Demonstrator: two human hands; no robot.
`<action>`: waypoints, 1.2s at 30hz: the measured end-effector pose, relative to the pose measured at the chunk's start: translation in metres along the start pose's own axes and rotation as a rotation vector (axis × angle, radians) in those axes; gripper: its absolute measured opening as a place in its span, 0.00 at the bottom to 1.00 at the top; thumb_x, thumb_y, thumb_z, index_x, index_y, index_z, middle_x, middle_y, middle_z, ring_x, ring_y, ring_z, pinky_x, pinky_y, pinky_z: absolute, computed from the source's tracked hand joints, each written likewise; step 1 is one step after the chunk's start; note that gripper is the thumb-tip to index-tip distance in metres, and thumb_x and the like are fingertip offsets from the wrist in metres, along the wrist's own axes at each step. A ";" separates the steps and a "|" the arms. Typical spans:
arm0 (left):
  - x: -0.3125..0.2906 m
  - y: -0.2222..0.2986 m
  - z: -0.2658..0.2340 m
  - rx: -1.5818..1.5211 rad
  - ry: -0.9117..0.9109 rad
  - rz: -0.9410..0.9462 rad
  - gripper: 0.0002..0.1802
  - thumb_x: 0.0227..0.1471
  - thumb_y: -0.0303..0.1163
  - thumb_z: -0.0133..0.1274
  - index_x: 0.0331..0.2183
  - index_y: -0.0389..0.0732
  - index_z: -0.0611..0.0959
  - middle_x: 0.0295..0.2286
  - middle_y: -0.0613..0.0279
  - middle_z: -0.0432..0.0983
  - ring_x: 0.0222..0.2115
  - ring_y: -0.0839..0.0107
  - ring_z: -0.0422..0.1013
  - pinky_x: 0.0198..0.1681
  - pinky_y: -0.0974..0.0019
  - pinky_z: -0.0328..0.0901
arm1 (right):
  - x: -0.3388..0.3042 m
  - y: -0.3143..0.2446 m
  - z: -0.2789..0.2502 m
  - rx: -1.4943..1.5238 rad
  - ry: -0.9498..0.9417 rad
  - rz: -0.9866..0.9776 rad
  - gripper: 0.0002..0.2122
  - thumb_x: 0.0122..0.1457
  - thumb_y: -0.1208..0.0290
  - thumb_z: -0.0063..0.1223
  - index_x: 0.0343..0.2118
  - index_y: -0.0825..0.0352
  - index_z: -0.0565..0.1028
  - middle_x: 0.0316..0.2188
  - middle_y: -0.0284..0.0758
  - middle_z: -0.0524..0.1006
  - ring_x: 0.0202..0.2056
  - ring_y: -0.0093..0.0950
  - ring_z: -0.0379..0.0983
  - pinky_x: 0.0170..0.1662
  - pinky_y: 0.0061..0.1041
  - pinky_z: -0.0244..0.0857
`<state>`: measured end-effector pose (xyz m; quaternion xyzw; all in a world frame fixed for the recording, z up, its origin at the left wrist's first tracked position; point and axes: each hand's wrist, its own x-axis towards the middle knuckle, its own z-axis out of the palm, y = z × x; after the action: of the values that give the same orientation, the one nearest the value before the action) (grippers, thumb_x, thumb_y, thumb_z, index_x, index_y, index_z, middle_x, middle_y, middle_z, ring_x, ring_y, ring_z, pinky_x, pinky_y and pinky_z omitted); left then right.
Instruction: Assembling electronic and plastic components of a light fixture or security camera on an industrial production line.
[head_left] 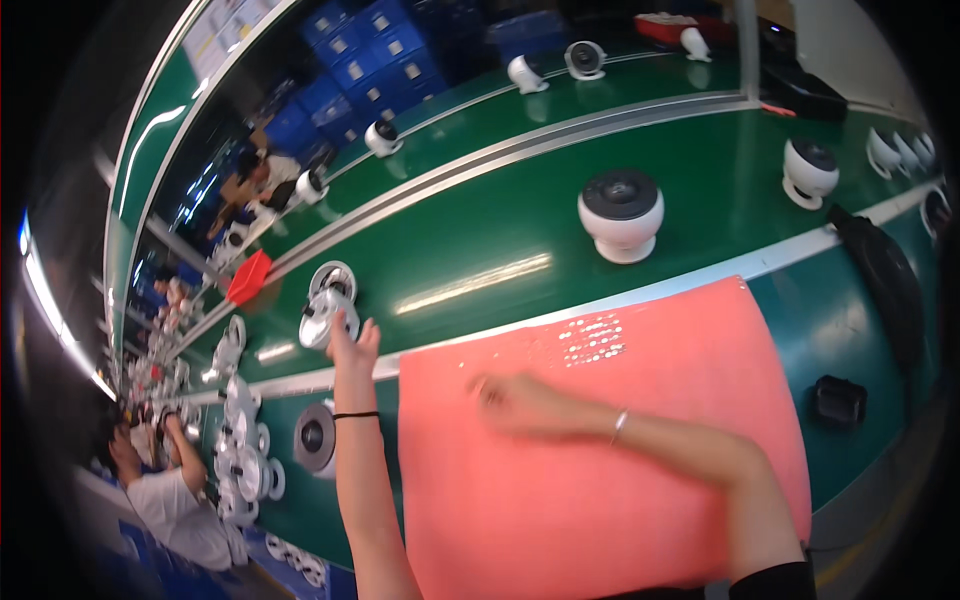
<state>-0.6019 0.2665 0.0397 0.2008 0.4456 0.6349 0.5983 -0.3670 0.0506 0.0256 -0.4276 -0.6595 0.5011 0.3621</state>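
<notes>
My left hand (355, 348) reaches over the front rail of the green conveyor. Its fingers are stretched apart, and some touch the edge of a white round housing with a ring-shaped part (328, 305). My right hand (530, 405) is over the pink mat (600, 480), blurred, with its fingers curled together; anything between them is too small to make out. Beyond it, small shiny pieces (593, 341) lie in rows on the mat. Left of the mat, partly behind my left forearm, is a white round device with a grey face (317, 440).
White ball-shaped devices with dark tops (621, 215) stand on the conveyor (480, 235). Several white housings (243, 455) crowd the bench at left, near a seated person (175, 490). A red bin (249, 277) is farther up. A small black box (838, 400) and dark cloth (880, 280) are at right.
</notes>
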 end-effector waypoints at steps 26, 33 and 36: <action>-0.076 -0.005 0.035 0.082 -0.387 0.017 0.26 0.46 0.35 0.50 0.44 0.31 0.64 0.43 0.49 0.61 0.41 0.49 0.66 0.41 0.66 0.70 | -0.010 0.006 -0.048 -0.872 0.596 -0.493 0.35 0.40 0.81 0.51 0.56 0.54 0.57 0.53 0.44 0.54 0.44 0.45 0.55 0.48 0.40 0.55; -0.178 -0.017 0.059 0.282 -0.509 -0.085 0.24 0.53 0.40 0.42 0.44 0.31 0.67 0.39 0.51 0.71 0.37 0.62 0.72 0.40 0.63 0.71 | -0.039 0.010 -0.094 -1.254 0.881 -0.669 0.27 0.35 0.84 0.53 0.42 0.49 0.72 0.56 0.33 0.53 0.49 0.41 0.50 0.47 0.32 0.55; -0.181 -0.014 0.050 0.238 -0.664 -0.191 0.26 0.53 0.41 0.40 0.47 0.30 0.64 0.38 0.48 0.72 0.35 0.61 0.73 0.35 0.67 0.73 | -0.057 0.020 -0.101 -1.273 0.859 -0.826 0.15 0.32 0.83 0.56 0.22 0.54 0.71 0.46 0.25 0.69 0.49 0.38 0.51 0.41 0.30 0.57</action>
<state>-0.5173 0.1115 0.1051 0.4217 0.3147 0.4200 0.7394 -0.2505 0.0361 0.0276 -0.4273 -0.7229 -0.3385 0.4245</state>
